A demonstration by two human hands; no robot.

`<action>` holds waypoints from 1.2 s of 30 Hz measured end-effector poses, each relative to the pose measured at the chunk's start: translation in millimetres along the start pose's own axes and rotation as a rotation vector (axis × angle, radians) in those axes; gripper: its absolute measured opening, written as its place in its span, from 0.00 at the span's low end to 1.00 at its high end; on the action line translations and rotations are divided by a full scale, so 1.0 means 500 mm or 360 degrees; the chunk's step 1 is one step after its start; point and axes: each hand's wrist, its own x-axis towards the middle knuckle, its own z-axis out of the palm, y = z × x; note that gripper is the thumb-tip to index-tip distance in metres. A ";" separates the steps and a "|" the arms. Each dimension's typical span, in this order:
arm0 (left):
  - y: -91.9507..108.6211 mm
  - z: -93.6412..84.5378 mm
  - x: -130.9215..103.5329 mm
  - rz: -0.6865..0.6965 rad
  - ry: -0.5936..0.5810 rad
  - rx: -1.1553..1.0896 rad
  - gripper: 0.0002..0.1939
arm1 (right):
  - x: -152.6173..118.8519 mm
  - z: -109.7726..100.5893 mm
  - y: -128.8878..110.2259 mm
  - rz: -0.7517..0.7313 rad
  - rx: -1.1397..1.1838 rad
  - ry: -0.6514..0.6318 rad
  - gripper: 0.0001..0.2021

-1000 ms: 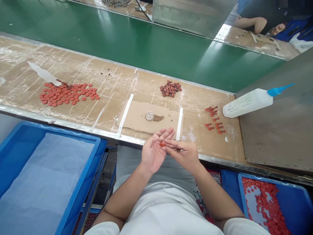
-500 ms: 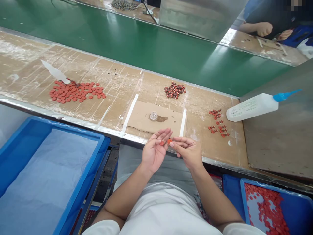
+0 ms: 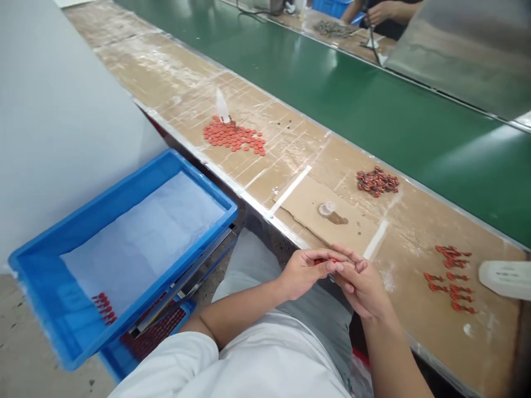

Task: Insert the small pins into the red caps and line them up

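Just over the front edge of the table, my left hand (image 3: pixel 305 271) and my right hand (image 3: pixel 360 282) meet. The left fingers are closed around small red discs (image 3: pixel 319 261), mostly covered by the fingers. My right thumb and fingertips press in at the same spot, closed on a red disc (image 3: pixel 333 260) between the two hands. How the discs lie against each other is hidden. Beyond the hands, a small clear cup (image 3: pixel 327 208) stands beside a wet brown stain on a cardboard sheet (image 3: pixel 302 202) held by white tape.
Loose red discs (image 3: pixel 232 135) lie at the left with a white pointed piece (image 3: pixel 222 105). Farther right are a pile of small red-and-dark parts (image 3: pixel 376 181), joined pieces (image 3: pixel 456 276) and a white bottle (image 3: pixel 506 278). A blue tray (image 3: pixel 174 157) stands left; a green belt (image 3: pixel 332 77) runs behind.
My view has swung left, bringing more of the blue tray into sight. My left hand has turned from palm-up and closed its fingers; both hands have come together over the red discs.
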 end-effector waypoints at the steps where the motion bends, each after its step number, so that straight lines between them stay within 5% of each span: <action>1: 0.004 -0.001 -0.001 0.0049 0.0007 -0.0056 0.15 | 0.002 0.007 0.001 -0.0017 0.0015 -0.0021 0.24; 4: 0.018 -0.004 -0.007 0.0193 0.0004 -0.0151 0.11 | 0.007 0.021 0.000 -0.0031 0.0016 -0.0111 0.21; 9: 0.034 -0.010 -0.023 0.0211 -0.0076 -0.0139 0.18 | 0.012 0.030 -0.023 0.0039 -0.0156 -0.0261 0.25; 16: 0.033 -0.012 -0.025 0.0387 0.0077 -0.0256 0.20 | 0.002 0.065 -0.027 -0.0027 -0.0009 -0.0298 0.26; 30: 0.028 -0.017 -0.012 0.0221 0.0093 -0.0275 0.15 | 0.021 0.066 -0.079 0.0025 -0.0146 -0.0286 0.31; 36: 0.050 -0.013 -0.007 0.0245 0.0109 -0.0422 0.24 | 0.025 0.086 -0.094 -0.0014 -0.0195 -0.0312 0.33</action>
